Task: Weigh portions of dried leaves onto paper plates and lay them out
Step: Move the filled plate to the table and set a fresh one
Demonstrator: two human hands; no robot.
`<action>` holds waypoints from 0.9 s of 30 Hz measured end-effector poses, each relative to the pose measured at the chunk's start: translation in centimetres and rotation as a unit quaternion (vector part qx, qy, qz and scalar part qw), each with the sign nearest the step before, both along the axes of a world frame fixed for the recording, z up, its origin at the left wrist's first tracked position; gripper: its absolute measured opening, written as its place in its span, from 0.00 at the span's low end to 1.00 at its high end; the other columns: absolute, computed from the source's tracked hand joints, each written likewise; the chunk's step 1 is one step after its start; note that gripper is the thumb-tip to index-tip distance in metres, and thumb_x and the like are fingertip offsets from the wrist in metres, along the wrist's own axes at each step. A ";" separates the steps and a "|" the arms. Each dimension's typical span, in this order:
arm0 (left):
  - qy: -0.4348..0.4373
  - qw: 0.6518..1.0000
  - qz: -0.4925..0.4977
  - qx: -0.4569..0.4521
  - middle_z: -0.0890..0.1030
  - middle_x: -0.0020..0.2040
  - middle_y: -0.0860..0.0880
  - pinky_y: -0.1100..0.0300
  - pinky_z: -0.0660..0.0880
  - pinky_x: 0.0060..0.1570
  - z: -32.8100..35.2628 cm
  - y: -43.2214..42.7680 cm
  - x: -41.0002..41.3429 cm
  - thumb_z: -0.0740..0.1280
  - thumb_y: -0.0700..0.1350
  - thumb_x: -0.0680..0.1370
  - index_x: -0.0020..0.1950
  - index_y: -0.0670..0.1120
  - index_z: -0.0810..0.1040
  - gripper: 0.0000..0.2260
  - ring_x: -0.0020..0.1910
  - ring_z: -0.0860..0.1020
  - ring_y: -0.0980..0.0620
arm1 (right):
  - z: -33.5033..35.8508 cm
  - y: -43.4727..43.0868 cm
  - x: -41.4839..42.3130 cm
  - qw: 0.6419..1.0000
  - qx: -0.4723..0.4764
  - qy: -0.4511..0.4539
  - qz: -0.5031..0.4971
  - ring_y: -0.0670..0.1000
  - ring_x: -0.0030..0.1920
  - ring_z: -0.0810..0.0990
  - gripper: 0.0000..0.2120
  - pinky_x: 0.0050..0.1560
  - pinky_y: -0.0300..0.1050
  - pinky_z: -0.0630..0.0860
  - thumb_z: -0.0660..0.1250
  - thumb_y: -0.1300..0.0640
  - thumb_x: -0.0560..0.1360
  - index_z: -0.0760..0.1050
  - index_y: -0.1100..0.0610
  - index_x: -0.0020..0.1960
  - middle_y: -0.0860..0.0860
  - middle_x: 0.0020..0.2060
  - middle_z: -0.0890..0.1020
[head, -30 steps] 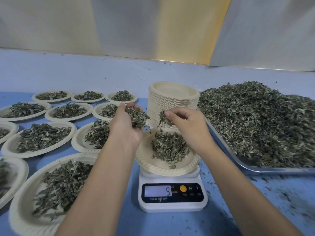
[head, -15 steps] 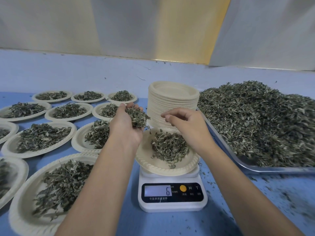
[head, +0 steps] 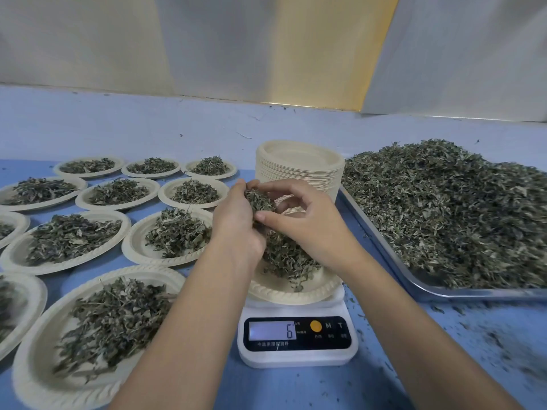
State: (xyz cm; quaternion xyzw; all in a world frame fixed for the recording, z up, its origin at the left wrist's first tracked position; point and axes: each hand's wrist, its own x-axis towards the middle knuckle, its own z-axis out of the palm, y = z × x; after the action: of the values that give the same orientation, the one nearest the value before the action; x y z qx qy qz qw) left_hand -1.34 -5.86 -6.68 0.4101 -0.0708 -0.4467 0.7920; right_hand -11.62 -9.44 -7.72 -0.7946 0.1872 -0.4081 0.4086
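Your left hand is curled round a clump of leaves, palm turned to the right. Your right hand meets it there, thumb and forefinger pinching the clump from the right side, so both grips are on the same leaves.

The plate you are filling sits on the scale directly below the two hands and a little nearer, with a pile of leaves already on it. Your wrists hide part of the plate. That is the relation to mind: whatever the right grip pulls off only has to drop straight down to land on the pile — no sideways carry. The clump is a loose wad with no long axis to line up.

The display reads 6, so the portion looks to be topped up pinch by pinch, though the target weight is not shown. If you need more, the heaped tray lies to the right, nearer your right hand. The filled plates are laid out to the left on the worktop — your left hand's side. The stack of empty plates stands just beyond the hands.
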 end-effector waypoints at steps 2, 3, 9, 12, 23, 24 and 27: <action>-0.009 1.000 0.001 0.004 0.79 0.41 0.45 0.60 0.77 0.35 -0.1 -0.1 -0.1 0.57 0.51 0.82 0.42 0.47 0.76 0.14 0.37 0.78 0.48 | -0.1 0.1 0.1 1.000 0.003 -0.005 -0.002 0.42 0.40 0.76 0.16 0.48 0.41 0.78 0.75 0.62 0.69 0.80 0.46 0.52 0.49 0.51 0.81; -0.013 1.000 0.002 0.006 0.79 0.40 0.46 0.60 0.77 0.35 -0.1 -0.1 -0.2 0.57 0.51 0.82 0.41 0.47 0.76 0.14 0.37 0.78 0.49 | -0.1 0.1 0.1 1.000 0.008 -0.009 -0.005 0.42 0.40 0.77 0.16 0.48 0.41 0.79 0.74 0.64 0.69 0.80 0.48 0.52 0.49 0.50 0.82; -0.035 0.999 0.018 -0.010 0.79 0.39 0.45 0.50 0.78 0.45 -0.3 -0.4 -0.5 0.58 0.49 0.82 0.42 0.45 0.76 0.13 0.37 0.78 0.46 | -0.5 0.7 0.2 0.999 -0.013 0.007 -0.035 0.39 0.46 0.77 0.18 0.47 0.32 0.77 0.72 0.65 0.69 0.79 0.48 0.54 0.47 0.51 0.81; -0.040 0.999 0.029 -0.017 0.78 0.36 0.46 0.57 0.76 0.38 -0.5 -0.6 -0.6 0.57 0.48 0.82 0.41 0.45 0.74 0.13 0.31 0.77 0.51 | -0.3 0.7 0.2 0.998 -0.009 -0.008 -0.063 0.40 0.43 0.79 0.16 0.45 0.28 0.74 0.71 0.68 0.69 0.79 0.50 0.50 0.46 0.44 0.82; 0.014 0.998 0.051 -0.037 0.75 0.28 0.50 0.62 0.72 0.29 -0.4 -0.2 1.1 0.55 0.48 0.83 0.38 0.46 0.71 0.15 0.25 0.74 0.55 | 0.4 -0.6 -0.7 0.995 0.026 -0.053 -0.087 0.41 0.41 0.78 0.20 0.45 0.36 0.76 0.66 0.72 0.70 0.78 0.47 0.47 0.45 0.41 0.82; 0.019 0.998 0.050 -0.041 0.74 0.29 0.49 0.63 0.72 0.28 -0.3 -0.1 1.1 0.54 0.48 0.83 0.38 0.45 0.71 0.15 0.26 0.73 0.54 | 0.4 -0.7 -0.8 0.994 0.031 -0.055 -0.086 0.42 0.42 0.78 0.21 0.46 0.38 0.77 0.66 0.73 0.69 0.78 0.46 0.47 0.46 0.42 0.82; 0.034 0.997 0.050 -0.050 0.73 0.31 0.48 0.64 0.71 0.25 -0.1 0.0 1.3 0.54 0.48 0.83 0.38 0.45 0.70 0.16 0.28 0.72 0.53 | 0.3 -1.1 -0.9 0.994 0.041 -0.060 -0.087 0.44 0.44 0.80 0.22 0.48 0.44 0.79 0.65 0.74 0.69 0.79 0.46 0.47 0.46 0.43 0.82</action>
State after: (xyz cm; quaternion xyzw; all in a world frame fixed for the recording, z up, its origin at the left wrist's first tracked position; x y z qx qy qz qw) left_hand -0.02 -5.84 -6.82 0.3570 -0.0453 -0.4163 0.8350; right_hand -12.47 -10.53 -7.43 -0.7321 0.2470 -0.4810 0.4143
